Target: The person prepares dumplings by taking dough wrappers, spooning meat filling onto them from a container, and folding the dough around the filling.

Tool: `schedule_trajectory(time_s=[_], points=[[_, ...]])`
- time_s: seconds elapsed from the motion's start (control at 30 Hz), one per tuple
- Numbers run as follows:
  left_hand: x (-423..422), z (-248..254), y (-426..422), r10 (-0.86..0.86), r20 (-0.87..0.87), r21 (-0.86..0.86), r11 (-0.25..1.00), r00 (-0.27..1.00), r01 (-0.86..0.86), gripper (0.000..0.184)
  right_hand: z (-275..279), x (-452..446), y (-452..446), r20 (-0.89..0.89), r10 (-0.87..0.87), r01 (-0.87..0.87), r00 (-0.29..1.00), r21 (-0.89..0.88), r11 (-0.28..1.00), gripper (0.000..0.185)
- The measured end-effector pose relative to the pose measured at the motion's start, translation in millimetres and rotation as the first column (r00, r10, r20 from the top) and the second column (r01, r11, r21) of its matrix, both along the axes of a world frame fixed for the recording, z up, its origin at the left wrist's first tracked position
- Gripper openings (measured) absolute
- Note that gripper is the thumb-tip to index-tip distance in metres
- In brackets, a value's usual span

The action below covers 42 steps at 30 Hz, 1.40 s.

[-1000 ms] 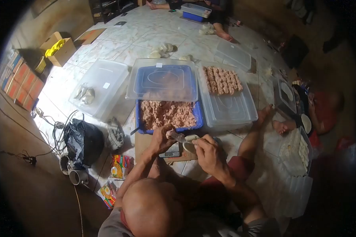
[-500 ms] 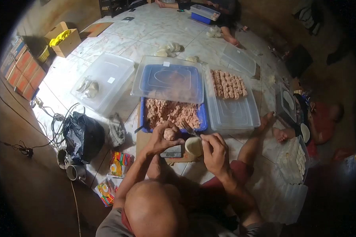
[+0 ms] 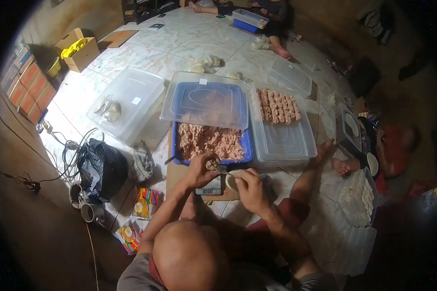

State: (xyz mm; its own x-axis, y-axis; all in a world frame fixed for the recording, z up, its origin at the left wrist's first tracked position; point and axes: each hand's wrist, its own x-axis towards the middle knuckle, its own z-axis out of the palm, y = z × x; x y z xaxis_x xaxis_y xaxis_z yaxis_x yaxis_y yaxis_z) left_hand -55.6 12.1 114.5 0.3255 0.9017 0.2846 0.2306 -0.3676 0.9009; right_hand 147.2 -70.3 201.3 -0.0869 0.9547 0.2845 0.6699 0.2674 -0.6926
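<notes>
**Close work on the tiled floor (image 3: 165, 36), just below the blue tub**

The blue tub (image 3: 249, 145) sits at the centre of the frame, in front of you, with pink mixture (image 3: 209, 140) heaped in its lower half. A clear lid (image 3: 204, 99) covers its upper part.

Right of it lies a clear plastic box (image 3: 285, 145), its upper end topped by shaped pieces (image 3: 279, 105) in rows. Left of the tub, a clear container (image 3: 131, 89) carries a bagged item (image 3: 112, 111). A black plastic bag (image 3: 102, 167) slumps at centre left, with a crumpled cloth (image 3: 142, 165) beside it.

Your hands are near each other but apart, just below the tub. Your left hand (image 3: 200, 170) curls closed around a small lump of mixture (image 3: 212, 165). Your right hand (image 3: 252, 189) pinches the handle of a metal utensil, whose blurred tip reaches the lump.

Lower left of your hands lie two colourful packets, one (image 3: 146, 202) above the other (image 3: 129, 236), with a metal mug (image 3: 92, 212) farther left. A small scale (image 3: 209, 189) sits right under your left hand. A pale cup (image 3: 231, 181) shows between your hands; you cannot tell from here whether the right one touches it. Smallest is the utensil (image 3: 222, 169) itself, mostly hidden.
</notes>
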Motion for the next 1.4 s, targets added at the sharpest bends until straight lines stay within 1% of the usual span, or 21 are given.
schedule_trajectory(time_s=[0.03, 0.1, 0.17, 0.23, 0.3, 0.33, 0.43, 0.47, 0.5, 0.6, 0.63, 0.8, 0.9, 0.97, 1.03, 1.1, 1.17, 1.2, 1.3, 1.33, 1.4], points=[[3, -4, 6, 0.000, -0.091, 0.101, 0.995, 0.996, 0.009, 0.040, -2, -3, 3, -0.009, 0.064, -0.064, 0.998, -0.031, 0.997, 0.013], [4, -5, 10, 0.032, -0.124, 0.103, 0.995, 0.992, -0.019, 0.040, 10, -1, 4, 0.022, 0.052, -0.052, 0.998, -0.026, 0.998, 0.013], [5, -1, 1, 0.092, -0.102, 0.031, 0.995, 0.991, -0.090, 0.043, 13, -3, -2, -0.059, -0.057, 0.054, 0.997, -0.055, 0.997, 0.014], [6, 2, -6, 0.158, -0.024, 0.107, 0.982, 0.987, -0.155, 0.044, 7, -3, -2, -0.084, -0.015, 0.008, 0.996, -0.078, 0.997, 0.014], [-1, 4, -1, -0.017, 0.186, -0.026, 0.999, 0.982, 0.022, 0.045, 11, -2, -4, -0.068, 0.024, -0.028, 0.997, -0.051, 0.998, 0.014], [-6, 2, 2, -0.008, 0.184, -0.025, 1.000, 0.983, 0.012, 0.045, 13, -5, -4, -0.182, -0.009, 0.024, 0.983, 0.076, 0.997, 0.011], [-17, -16, -9, -0.129, 0.187, -0.258, 0.950, 0.974, 0.175, 0.049, 5, 1, 3, -0.017, 0.133, -0.133, 0.991, -0.027, 0.991, 0.012], [-15, -19, -15, -0.057, 0.093, -0.025, 0.998, 0.994, 0.059, 0.049, -4, 4, 10, 0.075, 0.196, -0.191, 0.978, -0.078, 0.979, 0.011], [-17, -20, -24, -0.055, 0.092, -0.028, 0.998, 0.994, 0.057, 0.049, -5, 6, 16, 0.073, 0.199, -0.193, 0.977, -0.081, 0.978, 0.011], [-24, -24, -36, 0.045, 0.119, -0.375, 0.927, 0.992, 0.003, 0.041, 2, 3, 55, 0.182, 0.097, -0.107, 0.979, 0.045, 0.993, 0.012], [-31, -17, -41, 0.014, -0.009, -0.435, 0.900, 1.000, -0.017, 0.039, 4, -2, 68, 0.226, 0.054, -0.069, 0.973, 0.060, 0.996, 0.012], [-31, -23, -52, -0.009, -0.052, -0.341, 0.940, 0.999, -0.009, 0.039, -60, -28, 145, 0.495, -0.007, -0.158, 0.869, 0.291, 0.944, 0.010], [-33, -30, -51, -0.018, -0.080, -0.442, 0.897, 0.997, -0.019, 0.042, -87, -52, 158, 0.594, 0.042, -0.212, 0.804, 0.219, 0.952, 0.010], [-37, -27, -53, -0.004, -0.001, -0.506, 0.863, 1.000, 0.003, 0.035, -93, -54, 156, 0.571, 0.054, -0.224, 0.819, 0.232, 0.947, 0.009], [-38, -25, -54, -0.049, 0.129, -0.198, 0.977, 0.990, 0.074, 0.047, -80, -43, 152, 0.514, 0.170, -0.206, 0.841, 0.014, 0.978, 0.007], [-41, -27, -56, -0.045, 0.246, -0.271, 0.956, 0.968, 0.114, 0.042, -69, -29, 147, 0.448, 0.229, -0.226, 0.864, -0.061, 0.972, 0.007], [-48, -44, -52, 0.004, 0.346, -0.566, 0.799, 0.938, 0.205, 0.038, -58, -19, 137, 0.102, 0.238, -0.216, 0.966, -0.189, 0.958, 0.011], [-45, -40, -48, 0.033, 0.360, -0.533, 0.827, 0.932, 0.177, 0.033, -46, -14, 128, 0.009, 0.259, -0.255, 0.966, -0.150, 0.955, 0.014], [-39, -13, -38, 0.027, 0.355, -0.438, 0.888, 0.934, 0.140, 0.030, -14, -9, 94, -0.081, 0.259, -0.270, 0.963, -0.186, 0.945, 0.012], [-34, -3, -35, 0.065, 0.235, -0.291, 0.957, 0.970, 0.006, 0.029, -5, -11, 82, -0.053, 0.292, -0.296, 0.955, -0.134, 0.946, 0.011], [-31, -39, -21, 0.058, 0.248, -0.213, 0.977, 0.967, -0.003, 0.029, -15, -8, 62, 0.092, 0.332, -0.330, 0.939, -0.031, 0.943, 0.009]])
